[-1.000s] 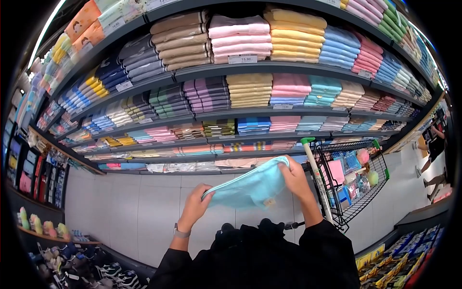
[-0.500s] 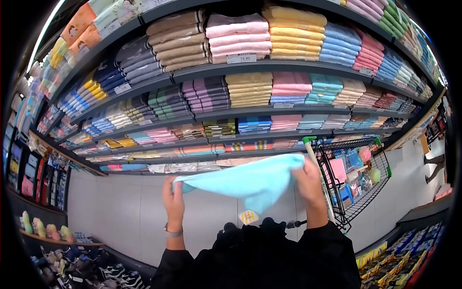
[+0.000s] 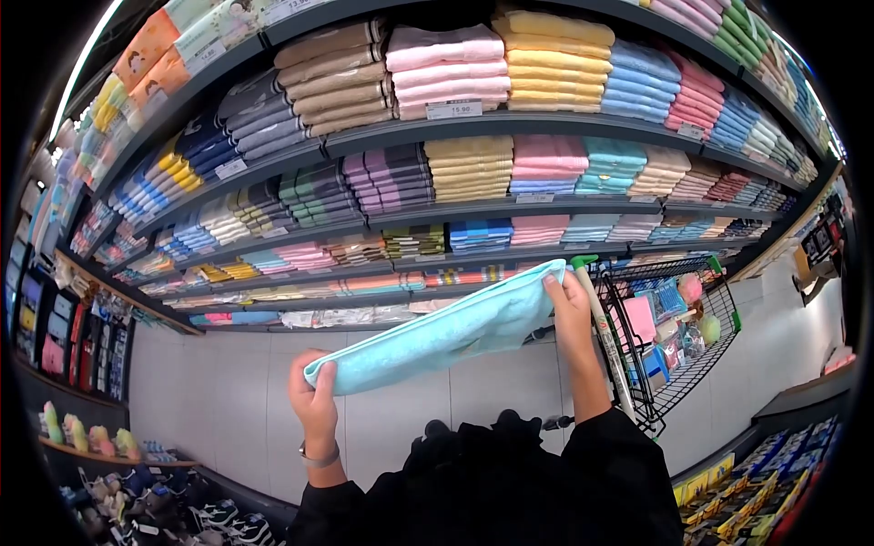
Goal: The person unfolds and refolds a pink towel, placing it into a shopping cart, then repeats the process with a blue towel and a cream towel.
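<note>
A folded turquoise towel point(image 3: 442, 332) is stretched between my two hands, in mid-air above the floor. Its left end is pinched in my left hand point(image 3: 314, 387), which wears a band at the wrist. My right hand point(image 3: 569, 309) grips the upper right corner, higher than the left, so the towel slants upward to the right. The fold runs along the top edge, and the lower edge hangs loose. Just right of my right hand stands the shopping cart point(image 3: 674, 364), with its pale handle close by my forearm.
Shelves point(image 3: 391, 218) of folded towels in many colours curve across the front, with price tags point(image 3: 453, 109) on their edges. Packaged goods and a pink item point(image 3: 689, 288) lie in the cart. Slippers point(image 3: 137, 500) fill a low display at left; more packaged goods point(image 3: 765, 482) stand at lower right.
The towel has gone from loose and bunched to taut and neatly folded. My left hand has moved lower and leftward, and my right hand slightly up. The white-and-yellow label no longer shows.
</note>
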{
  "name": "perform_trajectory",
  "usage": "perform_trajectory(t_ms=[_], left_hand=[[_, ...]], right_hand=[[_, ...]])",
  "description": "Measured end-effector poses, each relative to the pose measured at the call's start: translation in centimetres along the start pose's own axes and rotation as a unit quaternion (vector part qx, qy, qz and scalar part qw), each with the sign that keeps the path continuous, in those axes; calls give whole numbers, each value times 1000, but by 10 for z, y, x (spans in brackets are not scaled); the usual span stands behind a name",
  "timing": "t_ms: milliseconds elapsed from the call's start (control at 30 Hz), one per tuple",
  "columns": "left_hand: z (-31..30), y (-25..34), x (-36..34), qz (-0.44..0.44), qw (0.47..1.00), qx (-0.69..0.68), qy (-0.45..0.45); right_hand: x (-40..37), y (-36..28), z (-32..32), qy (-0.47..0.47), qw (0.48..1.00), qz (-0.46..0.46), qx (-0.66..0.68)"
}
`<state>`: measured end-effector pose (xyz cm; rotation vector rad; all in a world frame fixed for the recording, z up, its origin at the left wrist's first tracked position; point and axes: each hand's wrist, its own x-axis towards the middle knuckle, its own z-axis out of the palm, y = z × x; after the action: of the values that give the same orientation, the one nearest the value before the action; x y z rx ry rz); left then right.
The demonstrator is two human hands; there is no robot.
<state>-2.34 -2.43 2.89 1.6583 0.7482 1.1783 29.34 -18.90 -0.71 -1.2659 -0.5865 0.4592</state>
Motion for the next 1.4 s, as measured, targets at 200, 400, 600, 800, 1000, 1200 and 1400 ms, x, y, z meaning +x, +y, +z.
perform_trajectory(t_ms=[200, 400, 600, 800, 1000, 1200, 1400], left_hand=[[-4, 2, -7, 21, 998, 51, -22], [-7, -10, -3, -15, 994, 104, -35], [24, -13, 0, 141, 960, 236, -59], [95, -4, -42, 70, 968, 107, -217], [109, -12, -47, 76, 963, 148, -212], [109, -14, -52, 36, 965, 151, -212], [110, -15, -55, 46, 968, 145, -201]], right_hand=[[-1, 6, -4, 9, 999, 18, 30], [-12, -6, -5, 2, 985, 95, 147], [-35, -3, 25, -42, 985, 129, 102], [-69, 18, 70, -92, 988, 124, 11], [-94, 27, 84, -124, 989, 71, 32], [-100, 35, 81, -129, 991, 44, 7], [-101, 36, 84, -125, 992, 15, -27]])
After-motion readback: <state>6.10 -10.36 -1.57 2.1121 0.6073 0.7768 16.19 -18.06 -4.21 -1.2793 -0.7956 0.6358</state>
